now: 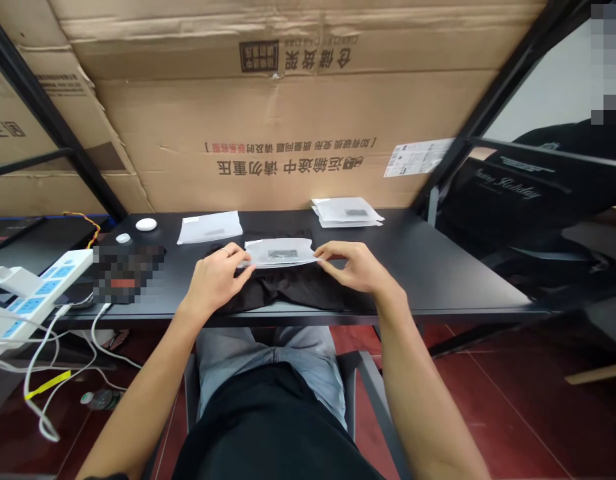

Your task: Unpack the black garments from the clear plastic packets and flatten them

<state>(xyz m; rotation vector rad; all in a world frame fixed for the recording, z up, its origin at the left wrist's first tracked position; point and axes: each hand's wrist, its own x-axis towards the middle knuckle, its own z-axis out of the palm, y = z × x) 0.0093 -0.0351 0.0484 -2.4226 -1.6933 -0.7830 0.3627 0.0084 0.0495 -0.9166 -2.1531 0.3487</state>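
A white translucent packet (279,253) with a small dark printed patch is held level between both hands, above a crumpled black cloth (288,288) on the black desk. My left hand (219,273) pinches its left end, a ring on one finger. At its right end, my right hand (354,267) grips the edge between thumb and fingers. One similar white packet (211,227) lies behind and to the left. Farther back on the right rests a small stack of such packets (347,211).
Large cardboard (268,113) stands behind the desk (438,267). At left are a power strip (48,287) with white cables, a white oval case (146,225) and a small white disc (123,238). A person in black (528,193) is at the right.
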